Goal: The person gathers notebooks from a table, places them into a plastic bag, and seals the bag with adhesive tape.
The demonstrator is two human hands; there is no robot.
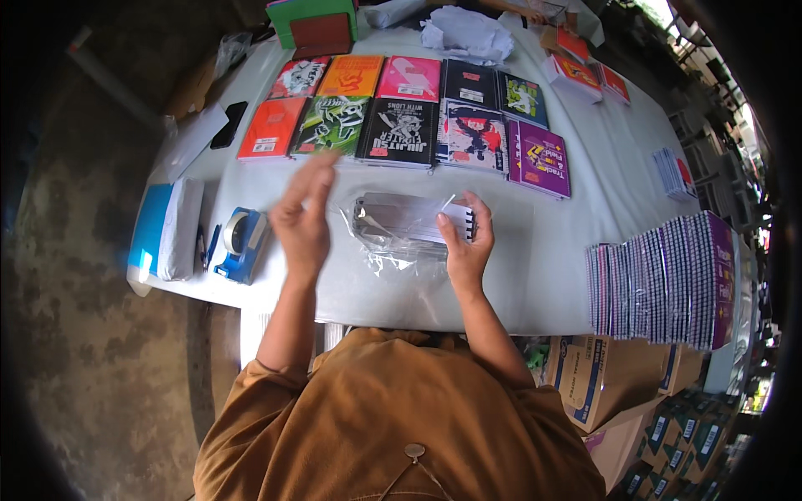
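Observation:
My right hand [469,242] grips the right end of a small stack of spiral notebooks [455,219], thumb in front and fingers behind. Black binding coils show beside the thumb. A clear plastic bag [393,246] lies crinkled around the stack, its loose part spread toward me and to the left. Left of the stack, my left hand [305,221] is raised off the table, slightly blurred, with fingers stretched out and nothing visible in them. Beyond both hands lie two rows of notebooks with colourful covers, among them a black notebook [399,132] and a purple notebook [540,159].
A blue tape dispenser [240,246], pens [208,244] and a white-and-blue package [167,230] sit at left. A phone [229,125] lies farther back. Many spiral notebooks [660,280] stand in a row at right. Crumpled plastic [468,35] is at the far edge; cardboard boxes [597,380] stand below.

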